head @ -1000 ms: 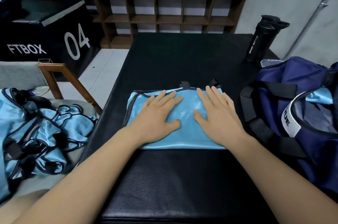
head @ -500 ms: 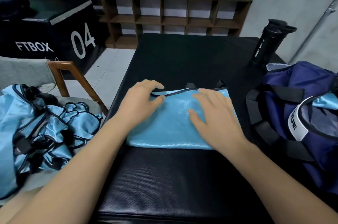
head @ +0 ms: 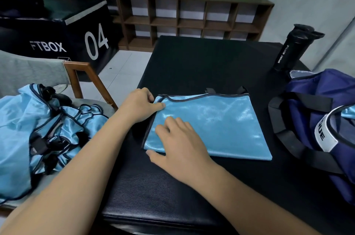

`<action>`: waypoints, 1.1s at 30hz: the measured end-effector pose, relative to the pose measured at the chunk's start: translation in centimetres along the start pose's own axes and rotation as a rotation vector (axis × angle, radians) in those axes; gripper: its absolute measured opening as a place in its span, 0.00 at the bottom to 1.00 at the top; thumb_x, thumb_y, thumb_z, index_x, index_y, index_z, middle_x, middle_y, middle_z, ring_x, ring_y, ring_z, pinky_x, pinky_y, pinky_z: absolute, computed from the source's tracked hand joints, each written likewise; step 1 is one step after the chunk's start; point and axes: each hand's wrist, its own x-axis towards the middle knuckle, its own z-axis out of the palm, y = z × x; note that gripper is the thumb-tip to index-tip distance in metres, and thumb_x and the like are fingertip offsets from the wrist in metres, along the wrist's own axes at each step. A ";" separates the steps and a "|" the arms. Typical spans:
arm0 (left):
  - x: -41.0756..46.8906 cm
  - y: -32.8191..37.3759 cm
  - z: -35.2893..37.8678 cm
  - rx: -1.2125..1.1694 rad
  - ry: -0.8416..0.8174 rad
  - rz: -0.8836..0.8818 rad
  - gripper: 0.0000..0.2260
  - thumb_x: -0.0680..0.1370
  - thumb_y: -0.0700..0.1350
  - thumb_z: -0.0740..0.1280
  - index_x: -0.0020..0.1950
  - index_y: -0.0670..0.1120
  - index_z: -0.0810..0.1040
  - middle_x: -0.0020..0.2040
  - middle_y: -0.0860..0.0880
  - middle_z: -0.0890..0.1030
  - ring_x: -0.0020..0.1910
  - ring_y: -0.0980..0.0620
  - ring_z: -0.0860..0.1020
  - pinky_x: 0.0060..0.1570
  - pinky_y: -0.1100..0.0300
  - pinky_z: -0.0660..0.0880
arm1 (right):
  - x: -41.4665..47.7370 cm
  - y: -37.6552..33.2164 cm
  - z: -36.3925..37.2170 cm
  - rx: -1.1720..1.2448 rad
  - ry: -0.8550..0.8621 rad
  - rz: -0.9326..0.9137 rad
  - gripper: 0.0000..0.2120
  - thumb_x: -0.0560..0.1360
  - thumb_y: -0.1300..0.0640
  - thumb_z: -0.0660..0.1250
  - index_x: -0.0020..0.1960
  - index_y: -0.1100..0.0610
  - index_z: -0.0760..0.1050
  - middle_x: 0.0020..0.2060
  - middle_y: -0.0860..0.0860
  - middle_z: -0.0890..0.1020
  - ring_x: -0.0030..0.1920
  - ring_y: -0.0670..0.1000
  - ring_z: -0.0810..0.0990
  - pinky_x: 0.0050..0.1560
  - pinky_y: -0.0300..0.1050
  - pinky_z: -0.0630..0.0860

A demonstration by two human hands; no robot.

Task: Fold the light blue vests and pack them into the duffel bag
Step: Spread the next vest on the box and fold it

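Left hand (head: 139, 107), right hand (head: 182, 144) on 1 vest (head: 221, 125); 1 duffel bag (head: 324, 87)

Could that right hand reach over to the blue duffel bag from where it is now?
Probably yes. The right hand rests on the folded vest, and only bare table lies between it and the duffel bag on its right.

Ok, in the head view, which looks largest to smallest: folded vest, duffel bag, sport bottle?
1. duffel bag, though cut by the frame edge.
2. folded vest, not far behind.
3. sport bottle, clearly smallest, but farthest from the camera.
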 end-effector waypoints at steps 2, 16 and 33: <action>0.0 0.1 -0.1 0.014 -0.026 -0.002 0.18 0.74 0.59 0.77 0.48 0.48 0.78 0.45 0.51 0.81 0.45 0.52 0.78 0.39 0.56 0.72 | -0.1 -0.3 0.3 -0.031 0.006 -0.026 0.18 0.78 0.38 0.66 0.50 0.53 0.73 0.46 0.50 0.73 0.48 0.54 0.72 0.50 0.51 0.72; -1.8 0.9 -3.0 -0.041 -0.048 -0.077 0.10 0.79 0.50 0.69 0.46 0.44 0.75 0.39 0.48 0.78 0.37 0.49 0.73 0.35 0.54 0.67 | 0.6 -3.3 0.0 0.144 0.091 0.045 0.09 0.78 0.57 0.73 0.50 0.55 0.72 0.42 0.50 0.78 0.41 0.54 0.77 0.39 0.46 0.64; -4.0 9.2 -1.1 -0.831 -0.212 0.090 0.17 0.82 0.41 0.71 0.67 0.58 0.80 0.41 0.47 0.76 0.33 0.56 0.79 0.33 0.62 0.78 | -4.0 2.9 -7.8 0.835 0.007 0.457 0.26 0.75 0.59 0.75 0.66 0.39 0.69 0.40 0.48 0.85 0.38 0.49 0.81 0.47 0.53 0.82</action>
